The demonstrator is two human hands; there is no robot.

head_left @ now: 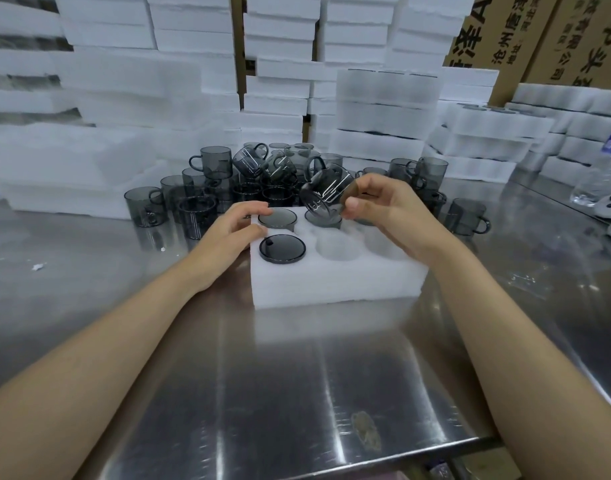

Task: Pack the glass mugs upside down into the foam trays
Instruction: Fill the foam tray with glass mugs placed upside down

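R hand point(383, 209): grips smoked glass mug point(326, 194), tilted mouth-down over foam tray's point(331, 282) 12 o'clock pocket, prob. to seat it inverted.
L hand point(234, 226): loose fingers rest on tray's 10 o'clock corner, likely steadying it.
Seated mugs point(282, 248): two, bases up, 8 & 10 o'clock pockets.

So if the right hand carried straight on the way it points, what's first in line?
Likely the left hand, resting by the back-left mug; the held mug would touch first. Depth unclear.

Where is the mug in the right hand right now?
Head view, centre: the held mug is tilted in the right hand, just above the middle of the far row of the foam tray, in front of the loose mugs.
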